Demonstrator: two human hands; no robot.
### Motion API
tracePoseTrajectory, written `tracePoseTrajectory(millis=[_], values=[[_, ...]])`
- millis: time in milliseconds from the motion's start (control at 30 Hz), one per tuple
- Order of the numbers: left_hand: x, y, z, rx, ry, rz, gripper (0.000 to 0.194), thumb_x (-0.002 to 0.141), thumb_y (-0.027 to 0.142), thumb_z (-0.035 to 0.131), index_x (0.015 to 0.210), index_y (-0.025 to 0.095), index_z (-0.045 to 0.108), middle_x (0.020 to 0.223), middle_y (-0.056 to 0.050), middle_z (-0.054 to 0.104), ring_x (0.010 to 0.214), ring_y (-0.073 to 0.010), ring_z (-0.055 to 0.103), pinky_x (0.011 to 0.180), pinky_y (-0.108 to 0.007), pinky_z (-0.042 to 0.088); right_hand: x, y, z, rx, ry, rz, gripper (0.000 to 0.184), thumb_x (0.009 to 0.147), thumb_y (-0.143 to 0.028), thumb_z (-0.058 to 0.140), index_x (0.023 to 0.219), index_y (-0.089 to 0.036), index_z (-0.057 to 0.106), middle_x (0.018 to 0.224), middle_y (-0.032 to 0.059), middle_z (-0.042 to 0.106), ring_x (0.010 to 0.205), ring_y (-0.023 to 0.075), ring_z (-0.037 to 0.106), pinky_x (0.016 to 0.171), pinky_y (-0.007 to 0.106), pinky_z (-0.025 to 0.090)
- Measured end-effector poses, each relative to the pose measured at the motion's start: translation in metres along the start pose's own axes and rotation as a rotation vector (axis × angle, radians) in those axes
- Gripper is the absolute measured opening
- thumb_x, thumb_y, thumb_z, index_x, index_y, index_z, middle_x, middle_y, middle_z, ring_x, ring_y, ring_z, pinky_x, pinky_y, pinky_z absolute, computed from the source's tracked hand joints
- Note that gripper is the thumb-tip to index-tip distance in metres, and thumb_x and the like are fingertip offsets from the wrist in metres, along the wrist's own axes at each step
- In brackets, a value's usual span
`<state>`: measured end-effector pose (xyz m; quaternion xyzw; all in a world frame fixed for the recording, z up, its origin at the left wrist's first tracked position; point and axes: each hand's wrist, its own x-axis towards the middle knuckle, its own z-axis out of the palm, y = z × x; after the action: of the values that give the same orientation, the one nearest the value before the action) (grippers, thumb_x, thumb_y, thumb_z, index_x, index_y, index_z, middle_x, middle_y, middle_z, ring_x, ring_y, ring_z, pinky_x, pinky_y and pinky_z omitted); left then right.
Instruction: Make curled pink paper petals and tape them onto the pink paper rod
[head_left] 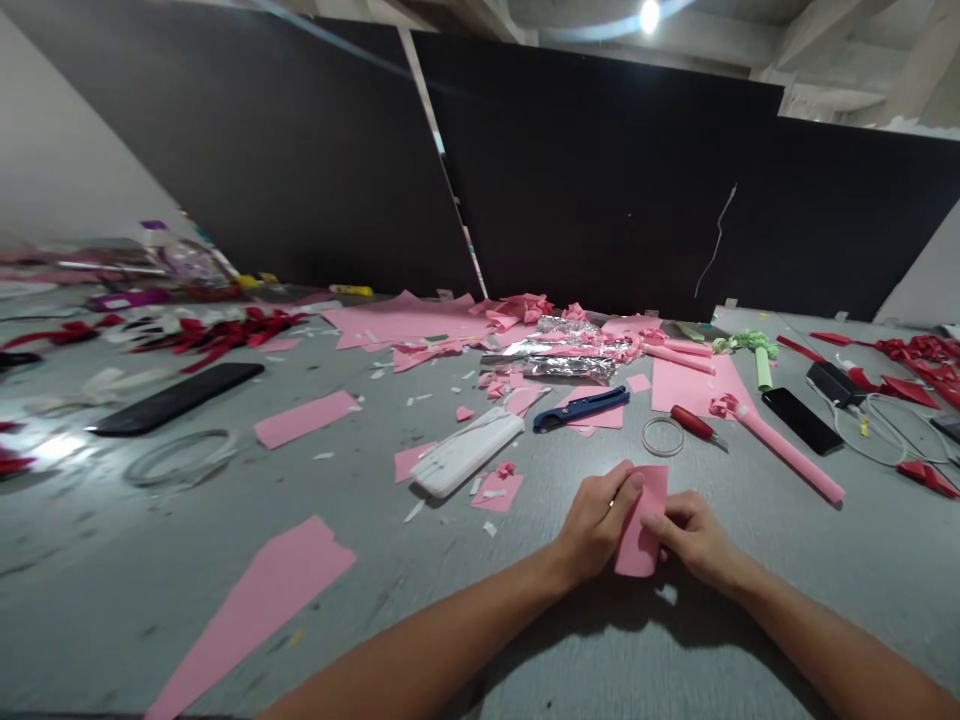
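A small rectangle of pink paper (640, 545) is held upright between my two hands, just above the grey table. My left hand (598, 515) grips its left side near the top, thumb across the front. My right hand (694, 535) pinches the right edge lower down, thumb in front and fingers curled behind. The paper looks slightly curved. Beyond my hands lie a ring of thin wire (663, 436), a red-handled tool with a metal tip (697, 427) and a dark blue hand cutter (581, 408).
A white wrapped bundle (469, 452) lies left of my hands. Rolled pink paper tubes (791, 455), a black phone (802, 420) and a charger with cable (836, 383) are on the right. Pink sheets (255, 615) and paper scraps are scattered about. A black partition (600, 170) stands behind.
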<state>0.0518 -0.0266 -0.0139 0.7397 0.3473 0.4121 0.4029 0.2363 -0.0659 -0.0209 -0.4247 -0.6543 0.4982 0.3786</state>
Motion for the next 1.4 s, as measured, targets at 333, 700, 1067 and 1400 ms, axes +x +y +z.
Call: tracePoseTrajectory(millis=[333,700,1067,1400], values=[[-0.001,0.000,0.002,0.008,0.013,0.018,0.041,0.109,0.048,0.044,0.077,0.023,0.049,0.065,0.003,0.051,0.059,-0.0160,0.045,0.063,-0.032,0.031,0.001,0.005,0.003,-0.018,0.029,-0.026,0.082,0.098,-0.091,0.054,0.061,-0.018,0.050,0.057,-0.0009,0.044,0.052,0.0100,0.036,0.050,0.026,0.026],[0.001,0.003,-0.004,-0.013,0.055,0.002,0.042,0.109,0.050,0.042,0.077,0.024,0.046,0.062,0.005,0.046,0.056,-0.0145,0.042,0.060,-0.031,0.031,0.000,0.003,0.002,0.003,-0.006,-0.025,0.081,0.101,-0.087,0.054,0.066,-0.015,0.063,0.058,0.0012,0.053,0.054,0.0121,0.046,0.054,0.026,0.033],[0.002,0.003,-0.005,-0.024,0.077,-0.019,0.043,0.108,0.051,0.046,0.076,0.023,0.047,0.061,0.005,0.044,0.055,-0.0141,0.040,0.060,-0.031,0.030,0.000,0.001,0.003,-0.004,0.001,-0.016,0.082,0.102,-0.087,0.052,0.065,-0.015,0.063,0.056,0.0002,0.050,0.052,0.0113,0.042,0.052,0.026,0.029],[0.005,0.005,-0.004,-0.118,0.125,-0.084,0.048,0.109,0.058,0.043,0.078,0.022,0.048,0.067,0.004,0.048,0.060,-0.0149,0.043,0.058,-0.029,0.035,-0.001,-0.010,0.002,-0.019,-0.040,-0.027,0.079,0.100,-0.088,0.054,0.065,-0.017,0.061,0.058,-0.0003,0.050,0.055,0.0128,0.044,0.054,0.026,0.033]])
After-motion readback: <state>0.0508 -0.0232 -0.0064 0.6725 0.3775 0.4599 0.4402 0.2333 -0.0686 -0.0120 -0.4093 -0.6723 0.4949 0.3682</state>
